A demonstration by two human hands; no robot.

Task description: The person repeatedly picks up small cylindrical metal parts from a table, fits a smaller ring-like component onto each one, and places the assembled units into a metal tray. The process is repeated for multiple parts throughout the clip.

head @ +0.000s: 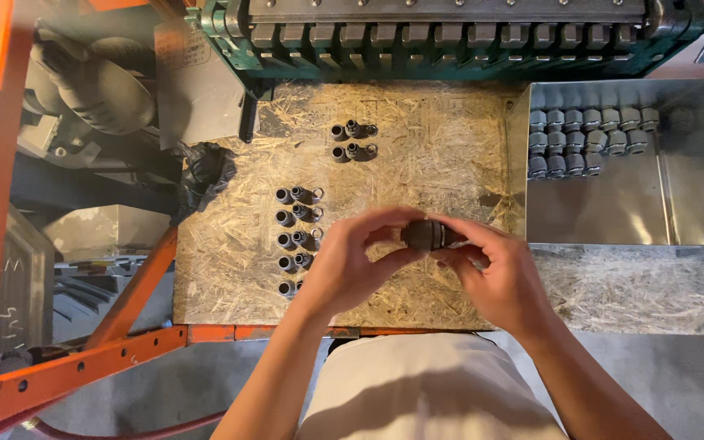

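Both my hands meet over the chipboard work surface (417,163), holding one dark grey threaded fitting (427,235) between them. My left hand (350,265) grips its left end with the fingertips. My right hand (492,269) grips its right end. To the left of my hands, a column of loose fitting parts (297,236) lies on the board, small bodies with rings beside them. Two more sets of parts (352,140) lie further back near the middle.
A shiny metal tray (678,204) at the right holds several assembled grey fittings (584,138) in rows at its back left corner. A green machine with metal blocks (450,37) runs along the far edge. An orange steel frame (83,358) stands at the left.
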